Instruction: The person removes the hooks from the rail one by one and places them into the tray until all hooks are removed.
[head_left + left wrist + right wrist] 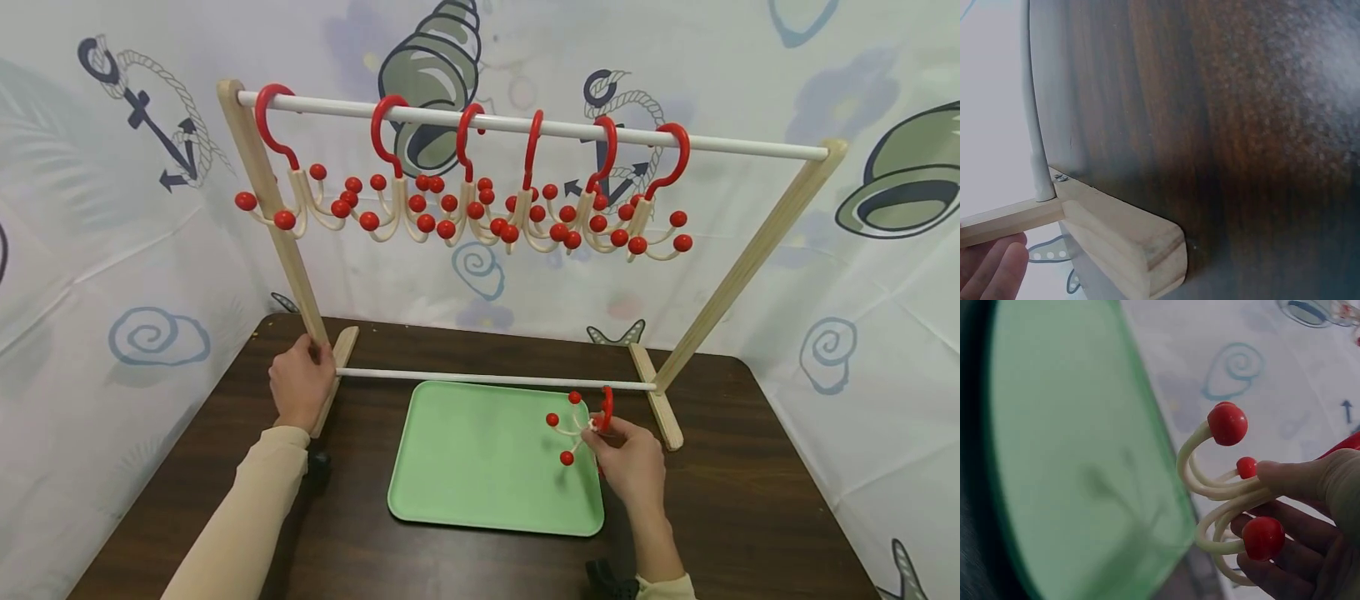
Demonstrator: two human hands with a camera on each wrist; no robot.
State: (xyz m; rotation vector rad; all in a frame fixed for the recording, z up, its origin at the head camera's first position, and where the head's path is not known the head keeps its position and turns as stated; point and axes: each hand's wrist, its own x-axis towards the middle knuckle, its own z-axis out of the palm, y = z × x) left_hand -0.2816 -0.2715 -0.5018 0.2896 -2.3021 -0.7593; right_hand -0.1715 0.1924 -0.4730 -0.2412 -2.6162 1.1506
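Right hand [628, 461] pinches hook [1229, 487]; left hand [300, 385] grips rack post [1010, 220]

top rail [540, 127] crowded with hooks [465, 204], right end free

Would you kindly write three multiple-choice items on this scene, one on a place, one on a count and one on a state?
1. Where is the left hand?
A. on the rack's left post
B. on the tray
C. on the top rail

2. How many hooks hang on the top rail?
A. three
B. six
C. nine

3. What state is the right hand in?
A. flat on the table
B. open above the rail
C. pinching a hook

Answers:
1 A, its fingers grip the rack's left post near the base.
2 B, six red loops sit over the rail.
3 C, its fingers hold a hook over the green tray.
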